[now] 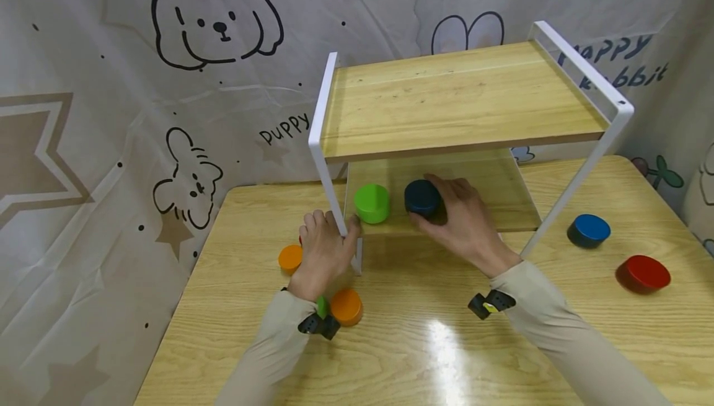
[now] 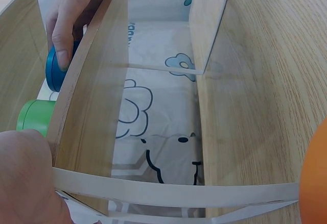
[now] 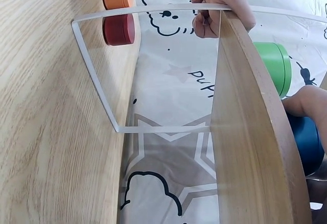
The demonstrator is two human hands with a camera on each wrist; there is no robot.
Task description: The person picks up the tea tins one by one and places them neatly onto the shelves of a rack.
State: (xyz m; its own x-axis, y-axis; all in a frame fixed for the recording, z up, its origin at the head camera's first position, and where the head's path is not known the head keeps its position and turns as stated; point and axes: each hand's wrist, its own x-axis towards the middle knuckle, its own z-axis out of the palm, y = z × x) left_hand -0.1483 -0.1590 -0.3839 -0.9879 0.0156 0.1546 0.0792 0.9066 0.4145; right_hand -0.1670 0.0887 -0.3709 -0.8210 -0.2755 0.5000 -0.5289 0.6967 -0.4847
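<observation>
A two-tier rack with wooden boards (image 1: 463,99) and a white frame stands on the table. My right hand (image 1: 467,223) holds a dark blue cylinder (image 1: 422,198) at the lower board (image 1: 493,189), thumb on the near side and fingers around the far side. Just left of it on that board sits a bright green cylinder (image 1: 372,203). My left hand (image 1: 325,251) grips the rack's left white post (image 1: 327,186) at lower-board height; its curled fingers show in the right wrist view. In the left wrist view, the board's edge partly covers the blue cylinder (image 2: 55,71).
Left of the rack are an orange cylinder (image 1: 290,259) and a red one (image 3: 118,30), mostly hidden in the head view. Another orange cylinder (image 1: 347,307) lies by my left wrist. A blue cylinder (image 1: 589,231) and a red cylinder (image 1: 643,274) are on the right. A printed cloth (image 1: 223,108) hangs behind.
</observation>
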